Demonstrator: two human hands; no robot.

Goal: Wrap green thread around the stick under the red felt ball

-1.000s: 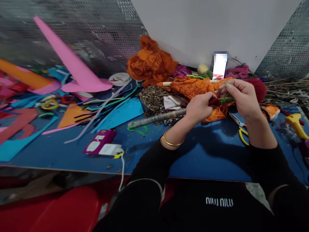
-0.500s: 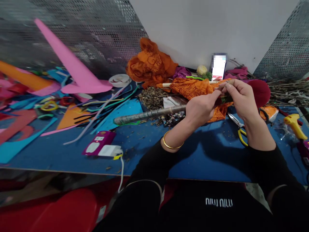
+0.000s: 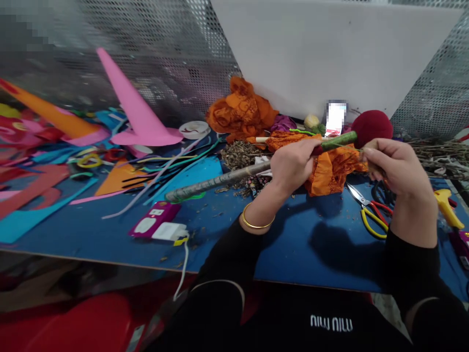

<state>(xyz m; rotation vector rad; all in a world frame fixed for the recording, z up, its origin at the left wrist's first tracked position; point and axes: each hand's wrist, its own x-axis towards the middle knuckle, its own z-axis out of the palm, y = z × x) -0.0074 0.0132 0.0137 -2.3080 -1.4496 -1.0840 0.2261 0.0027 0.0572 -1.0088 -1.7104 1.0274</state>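
My left hand is closed around a long stick, held slanting above the table. Its lower left part is mottled grey, and its upper right end is wrapped in dark red and green. From that green end a thin strand runs to my right hand, whose fingers are pinched on it. Something brownish sits partly hidden in the right fingers. Behind the stick's end lie a crumpled orange cloth and a dark red rounded object. Scissors with red and yellow handles lie below, between my hands.
Pink and orange paper cones stand at the left among coloured strips. A purple box with a white charger lies near the front edge. A phone leans at the back. Dry twigs and a yellow glue gun are at right.
My right hand has moved right and away from the stick's end, drawing out the thin strand. The green-wrapped end now shows. My left hand keeps its hold; the camera view has shifted slightly.
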